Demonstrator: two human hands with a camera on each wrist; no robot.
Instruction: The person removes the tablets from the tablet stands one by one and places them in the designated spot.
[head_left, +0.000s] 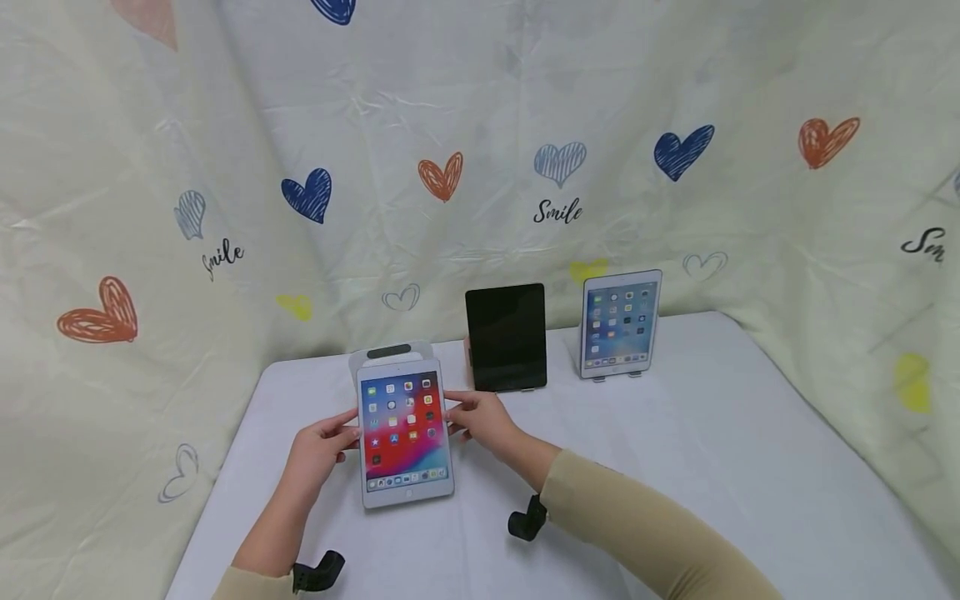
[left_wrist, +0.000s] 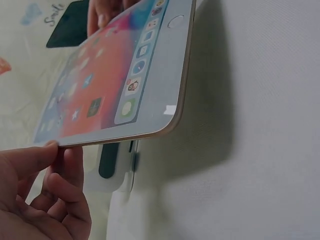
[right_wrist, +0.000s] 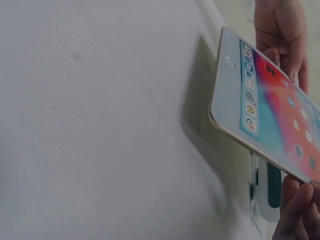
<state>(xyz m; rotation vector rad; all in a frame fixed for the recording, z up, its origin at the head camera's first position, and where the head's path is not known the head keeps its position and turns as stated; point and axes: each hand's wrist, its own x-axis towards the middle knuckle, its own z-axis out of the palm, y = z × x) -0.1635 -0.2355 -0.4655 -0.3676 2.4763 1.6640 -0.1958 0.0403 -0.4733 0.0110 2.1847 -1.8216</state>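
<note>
A white tablet (head_left: 405,433) with a lit screen of app icons is held between both hands, raised off the white table with its shadow below. My left hand (head_left: 315,454) pinches its left edge between thumb and fingers. On the opposite edge, my right hand (head_left: 487,425) pinches it the same way. Just behind the tablet's top end stands a white stand (head_left: 360,360) with a dark pad (head_left: 389,351), partly hidden by the tablet. The left wrist view shows the stand's dark pad (left_wrist: 108,161) beneath the tablet's edge.
A dark-screened tablet (head_left: 507,337) leans on a stand at the back, right of the held one. Farther right, another white tablet (head_left: 620,321) with a lit screen stands on a holder. A patterned curtain (head_left: 487,100) hangs behind the white table (head_left: 720,450).
</note>
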